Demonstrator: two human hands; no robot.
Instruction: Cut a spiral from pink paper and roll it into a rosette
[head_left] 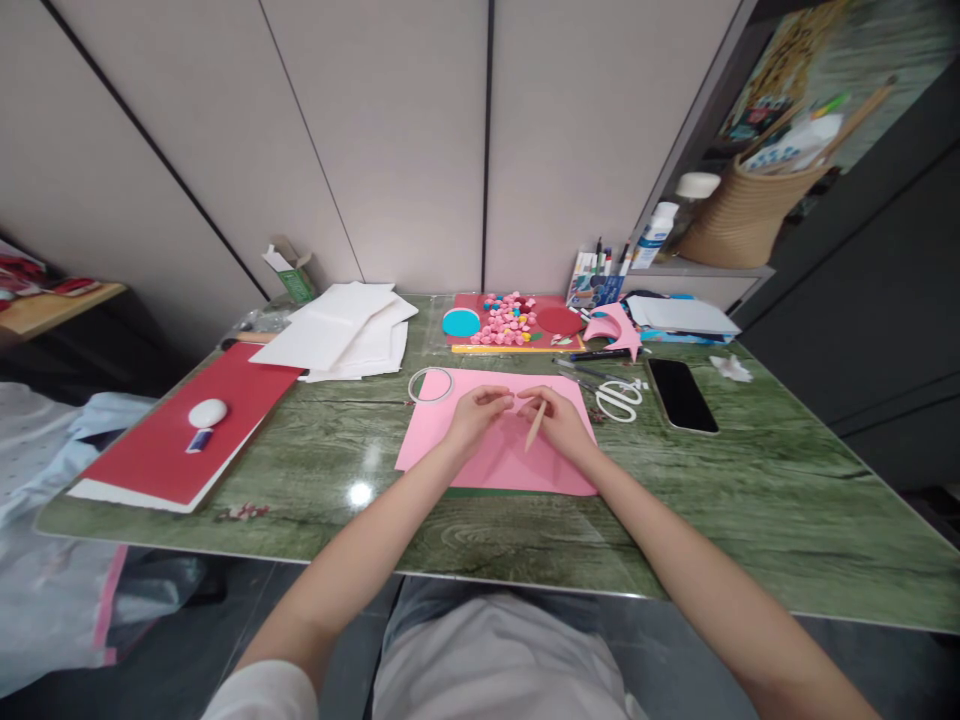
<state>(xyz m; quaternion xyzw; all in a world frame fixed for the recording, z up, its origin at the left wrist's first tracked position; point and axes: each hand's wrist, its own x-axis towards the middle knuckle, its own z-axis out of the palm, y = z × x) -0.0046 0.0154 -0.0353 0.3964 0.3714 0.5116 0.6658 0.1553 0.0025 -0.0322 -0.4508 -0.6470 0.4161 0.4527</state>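
Fine handwork seems under way above the pink paper (pixel 495 475), which lies at twelve o'clock on the counter (pixel 315 480). The right hand (pixel 551 412) grips a pale stick (pixel 535 426) in its fingers; whether the left hand's (pixel 480 412) curled fingers hold anything cannot be told. Next probably calls for steadiness.

One bare left hand (pixel 480 417) and one bare right hand (pixel 553 418): total two. Tan, slender, pointed stick (pixel 535 427): one. Pink, rectangular paper sheet (pixel 495 468): one uppermost. White, ring-shaped roll (pixel 411 386): one. White-handled scissors (pixel 619 402): one pair. Black-screened, rectangular phone (pixel 682 395): one. Bright-blue, flat disc (pixel 460 323) and red, flat disc (pixel 560 321): one each. White, egg-shaped object (pixel 208 413): one. Small, mostly pink pieces (pixel 506 325): many, overlapping; exact count not readable. Tan, coiled basket (pixel 750 215): one.
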